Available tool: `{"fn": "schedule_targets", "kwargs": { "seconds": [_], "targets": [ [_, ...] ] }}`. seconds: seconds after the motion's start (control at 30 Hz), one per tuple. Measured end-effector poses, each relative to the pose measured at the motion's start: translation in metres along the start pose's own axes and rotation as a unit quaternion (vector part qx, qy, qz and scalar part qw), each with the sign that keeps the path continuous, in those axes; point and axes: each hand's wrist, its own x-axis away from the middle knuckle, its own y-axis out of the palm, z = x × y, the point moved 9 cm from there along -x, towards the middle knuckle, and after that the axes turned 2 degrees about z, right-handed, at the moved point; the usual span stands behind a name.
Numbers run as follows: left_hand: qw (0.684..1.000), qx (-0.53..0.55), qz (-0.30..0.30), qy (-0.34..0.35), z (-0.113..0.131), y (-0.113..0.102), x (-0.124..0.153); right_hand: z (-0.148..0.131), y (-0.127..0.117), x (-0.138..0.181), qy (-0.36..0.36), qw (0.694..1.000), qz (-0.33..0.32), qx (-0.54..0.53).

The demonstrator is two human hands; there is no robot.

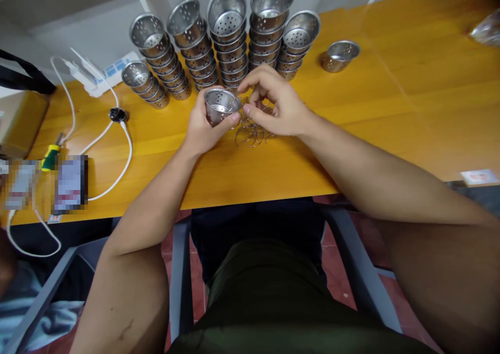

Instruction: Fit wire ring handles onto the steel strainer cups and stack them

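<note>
A small metal cup with holes in its wall [219, 104] sits in my left hand [200, 125], tilted with its mouth up. The fingers wrap around its left side and the thumb presses near the rim. Close to the cup's right rim, my right hand [273, 104] is bent with its fingertips around a thin curved wire [236, 100], which is hard to make out. Beneath my right hand lies a loose pile of thin curved wire pieces [252, 133], partly hidden by the hand.
Several stacks of perforated cups [230, 26] stand at the back; a single cup [339, 57] stands to their right. At left are a power strip [113, 75], white cables, a phone [70, 182], a green and yellow screwdriver [50, 156] and a cardboard box [23, 122].
</note>
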Motion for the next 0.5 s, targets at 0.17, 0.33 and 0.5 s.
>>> {"fn": "schedule_targets", "kwargs": {
  "seconds": [0.17,0.33,0.5],
  "targets": [
    [1.0,0.005,-0.011,-0.01,-0.006,0.002,0.002,-0.012,0.011,0.003,-0.065,0.996,-0.055,0.019],
    [1.0,0.009,-0.01,-0.001,0.003,0.004,0.003,-0.016,0.02,0.005,-0.095,0.991,-0.08,0.052],
    [1.0,0.002,-0.013,0.023,0.012,-0.001,0.001,-0.024,0.014,0.006,-0.122,0.987,-0.04,0.095]
  ]
}}
